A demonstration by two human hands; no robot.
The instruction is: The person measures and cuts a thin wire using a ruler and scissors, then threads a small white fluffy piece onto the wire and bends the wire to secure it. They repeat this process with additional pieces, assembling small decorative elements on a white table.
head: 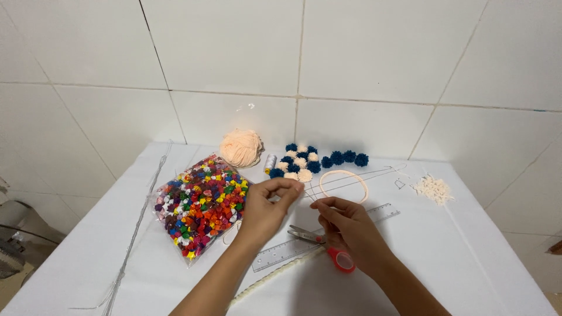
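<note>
Pinching a thin thread (309, 198) between my hands, left (266, 210) and right (350, 227), fingers closed on it. Scissors (322, 246) and ruler (281, 253) lie below on the counter (468, 257).

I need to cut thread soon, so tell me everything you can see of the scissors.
The scissors lie flat on the white tabletop, partly hidden under the right hand. Their silver metal blades point left, tips near the clear ruler, and look nearly closed. One red, plastic-looking handle loop shows below the hand; the other is hidden. Whether the hand touches them cannot be told.
</note>
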